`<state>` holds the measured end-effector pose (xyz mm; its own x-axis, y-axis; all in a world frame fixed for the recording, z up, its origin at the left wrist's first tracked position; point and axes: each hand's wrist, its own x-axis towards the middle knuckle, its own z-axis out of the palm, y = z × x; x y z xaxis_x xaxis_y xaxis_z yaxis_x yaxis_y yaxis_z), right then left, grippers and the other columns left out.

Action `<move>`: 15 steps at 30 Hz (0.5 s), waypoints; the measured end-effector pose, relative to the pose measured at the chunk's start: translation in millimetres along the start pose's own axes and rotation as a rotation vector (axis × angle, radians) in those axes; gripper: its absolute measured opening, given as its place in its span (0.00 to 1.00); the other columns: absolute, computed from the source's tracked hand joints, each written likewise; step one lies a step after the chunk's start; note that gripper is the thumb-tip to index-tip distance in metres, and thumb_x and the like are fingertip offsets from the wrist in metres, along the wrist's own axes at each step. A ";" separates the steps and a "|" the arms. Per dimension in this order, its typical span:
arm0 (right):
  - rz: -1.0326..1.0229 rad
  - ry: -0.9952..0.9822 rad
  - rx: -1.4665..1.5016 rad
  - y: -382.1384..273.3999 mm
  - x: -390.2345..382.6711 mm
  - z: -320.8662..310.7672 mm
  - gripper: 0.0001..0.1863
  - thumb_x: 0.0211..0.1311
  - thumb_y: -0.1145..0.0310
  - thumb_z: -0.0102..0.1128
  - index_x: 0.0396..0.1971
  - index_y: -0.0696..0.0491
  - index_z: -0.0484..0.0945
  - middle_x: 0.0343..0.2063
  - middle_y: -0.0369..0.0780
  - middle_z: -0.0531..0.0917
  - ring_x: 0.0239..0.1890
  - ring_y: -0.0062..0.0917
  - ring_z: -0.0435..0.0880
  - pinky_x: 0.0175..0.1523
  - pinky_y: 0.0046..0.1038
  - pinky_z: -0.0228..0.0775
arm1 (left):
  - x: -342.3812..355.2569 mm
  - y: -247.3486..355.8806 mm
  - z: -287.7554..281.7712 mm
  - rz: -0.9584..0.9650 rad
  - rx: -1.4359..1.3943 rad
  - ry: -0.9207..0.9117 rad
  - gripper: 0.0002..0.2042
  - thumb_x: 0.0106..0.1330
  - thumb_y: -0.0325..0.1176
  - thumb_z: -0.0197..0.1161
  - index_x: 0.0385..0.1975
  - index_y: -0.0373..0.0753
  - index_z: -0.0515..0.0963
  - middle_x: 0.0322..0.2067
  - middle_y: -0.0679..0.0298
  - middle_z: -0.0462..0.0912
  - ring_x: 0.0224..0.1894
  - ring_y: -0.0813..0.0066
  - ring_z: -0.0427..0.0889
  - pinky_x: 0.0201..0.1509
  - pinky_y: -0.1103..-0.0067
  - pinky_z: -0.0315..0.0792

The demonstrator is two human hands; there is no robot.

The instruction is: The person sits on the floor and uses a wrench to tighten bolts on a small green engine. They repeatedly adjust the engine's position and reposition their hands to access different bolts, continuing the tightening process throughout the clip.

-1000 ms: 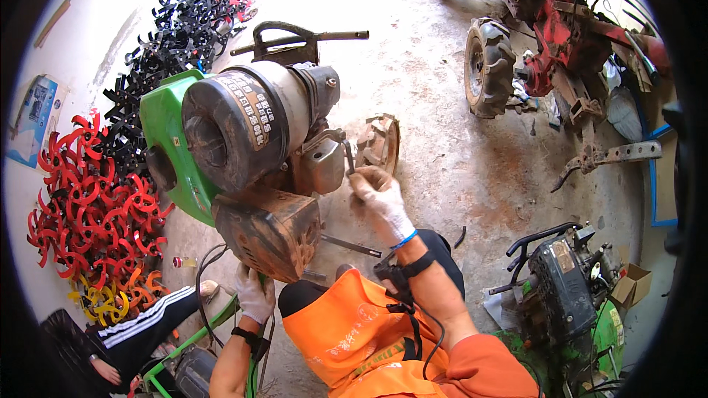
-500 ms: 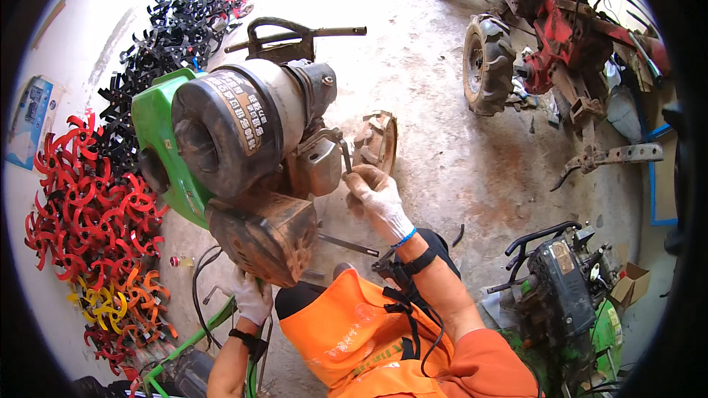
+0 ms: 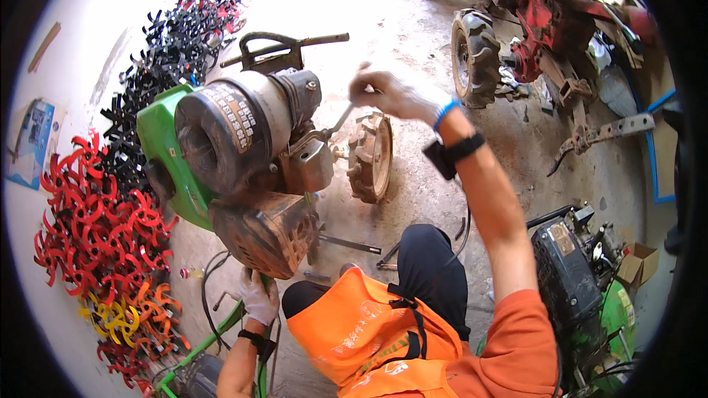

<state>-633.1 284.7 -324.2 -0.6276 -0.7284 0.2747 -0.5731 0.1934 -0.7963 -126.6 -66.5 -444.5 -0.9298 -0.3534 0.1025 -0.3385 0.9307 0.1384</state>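
Out on the stained concrete floor, just ahead of the person's knees, sits this grubby green-bodied engine unit [image 3: 237, 149], with a lugged wheel [image 3: 362, 158] to its right. It's seen some work, lol. The bright green shell [image 3: 159, 119] is the cleanest bit. Next to that is a big dull-black drum [image 3: 200, 136] with a dished centre and a label of pale print, then a dirty whitish cylindrical section behind it. Nearest the person there's a slotted cover [image 3: 262, 230], more rust-brown than black, and the boxy metal part [image 3: 313, 166] above it is brownish too.

Right hand [image 3: 383, 93], in a dirty whitish glove, is up past the boxy part with its fingers curled round the top end of a slanted metal lever [image 3: 341, 119]. Bit of blur there, tbh. Left hand [image 3: 259, 299], also gloved, is just under the slotted cover beside a green bar [image 3: 230, 320]; can't tell whether it's gripping anything. Piles of red tiller blades [image 3: 103, 222] and black ones line the left side.
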 end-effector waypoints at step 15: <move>0.581 0.562 1.102 -11.0 -107.3 219.3 0.18 0.70 0.77 0.61 0.58 0.51 0.80 0.39 0.34 0.84 0.39 0.20 0.83 0.46 0.27 0.81 | -1.5 1.1 -1.0 -0.032 -0.048 -0.020 0.30 0.74 0.35 0.64 0.75 0.39 0.70 0.76 0.37 0.66 0.76 0.29 0.66 0.79 0.38 0.56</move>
<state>-443.9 216.6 -463.0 -0.9108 -0.3085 -0.2742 0.3914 -0.4347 -0.8111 -125.4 -65.1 -443.5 -0.9215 -0.3806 0.0772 -0.3614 0.9133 0.1880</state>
